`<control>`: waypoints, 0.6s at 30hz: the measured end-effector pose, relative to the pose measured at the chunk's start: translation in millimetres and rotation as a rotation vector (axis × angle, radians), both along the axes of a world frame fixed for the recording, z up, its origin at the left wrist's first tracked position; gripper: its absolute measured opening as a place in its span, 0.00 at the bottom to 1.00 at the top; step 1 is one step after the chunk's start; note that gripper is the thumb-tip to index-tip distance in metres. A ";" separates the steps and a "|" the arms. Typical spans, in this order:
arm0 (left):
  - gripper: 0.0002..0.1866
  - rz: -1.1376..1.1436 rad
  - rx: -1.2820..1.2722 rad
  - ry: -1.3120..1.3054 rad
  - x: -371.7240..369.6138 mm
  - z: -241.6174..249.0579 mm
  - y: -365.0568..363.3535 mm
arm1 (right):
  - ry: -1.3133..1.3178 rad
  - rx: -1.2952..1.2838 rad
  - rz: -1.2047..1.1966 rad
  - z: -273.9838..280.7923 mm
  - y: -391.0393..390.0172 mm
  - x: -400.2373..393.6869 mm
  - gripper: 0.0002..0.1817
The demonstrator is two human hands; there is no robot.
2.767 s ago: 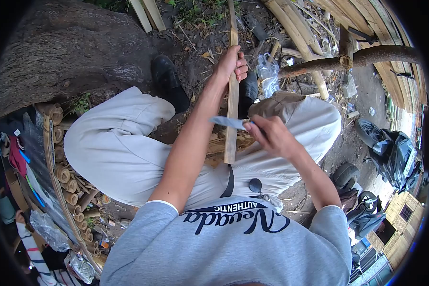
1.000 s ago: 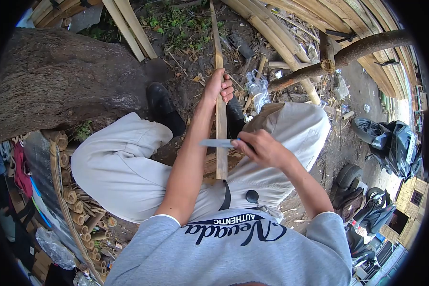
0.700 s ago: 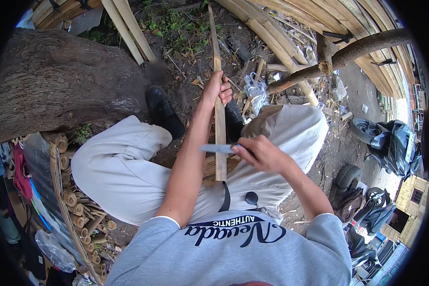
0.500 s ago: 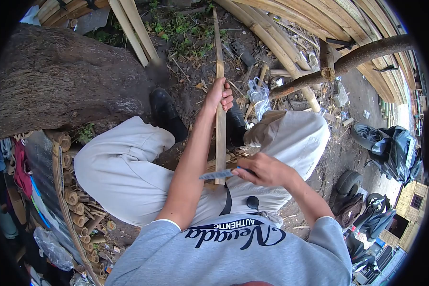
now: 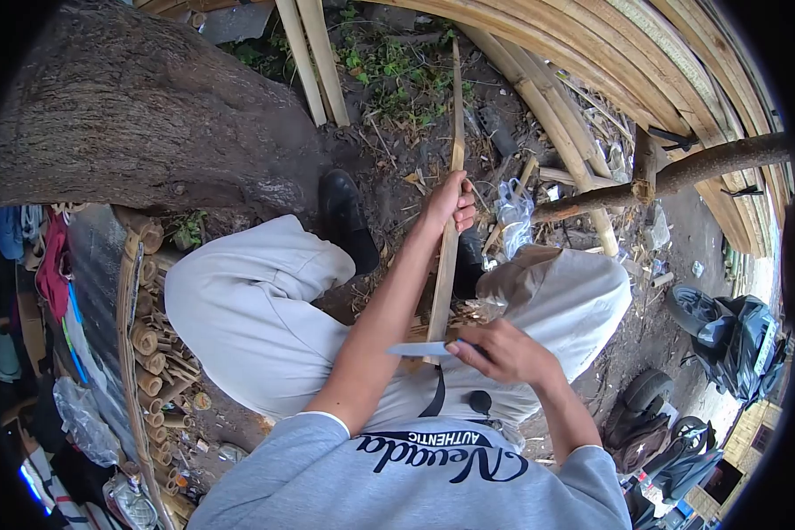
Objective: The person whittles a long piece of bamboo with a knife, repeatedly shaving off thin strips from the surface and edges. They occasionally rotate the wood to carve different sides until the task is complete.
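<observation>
Dirt yard; left hand [image 5: 450, 200] grips bamboo strip [image 5: 444, 265], right hand [image 5: 496, 348] grips knife [image 5: 418, 349].

Bamboo strip [image 5: 446, 256] in left hand [image 5: 449, 200]: pale tan. Knife [image 5: 418, 349] in right hand [image 5: 501, 350]: grey-blue blade. Trousers [image 5: 247, 309] below hands: off-white. Shoe [image 5: 344, 216] left of left hand: black.

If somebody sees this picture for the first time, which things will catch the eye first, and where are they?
In the middle, the left hand grips a long bamboo strip that runs up toward the ground ahead, while the right hand holds a knife with its blade across the strip's near end. A thick tree trunk fills the upper left, and stacked bamboo poles curve along the upper right.
</observation>
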State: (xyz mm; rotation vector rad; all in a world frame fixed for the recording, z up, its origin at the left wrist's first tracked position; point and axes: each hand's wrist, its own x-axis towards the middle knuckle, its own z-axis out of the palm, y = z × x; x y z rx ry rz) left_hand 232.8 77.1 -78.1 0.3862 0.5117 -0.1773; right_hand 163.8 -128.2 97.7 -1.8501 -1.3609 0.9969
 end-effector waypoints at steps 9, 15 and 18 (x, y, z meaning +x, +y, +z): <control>0.16 -0.012 0.033 0.005 3.8 -3.1 -3.0 | -0.002 -0.021 -0.070 -22.2 -11.9 12.0 0.16; 0.16 -0.005 0.007 -0.011 4.3 -1.8 -8.0 | -0.005 -0.144 -0.191 -18.2 -11.1 18.6 0.16; 0.16 -0.008 0.008 -0.001 3.5 -1.7 -3.5 | -0.088 -0.133 -0.292 -23.5 -12.5 16.7 0.18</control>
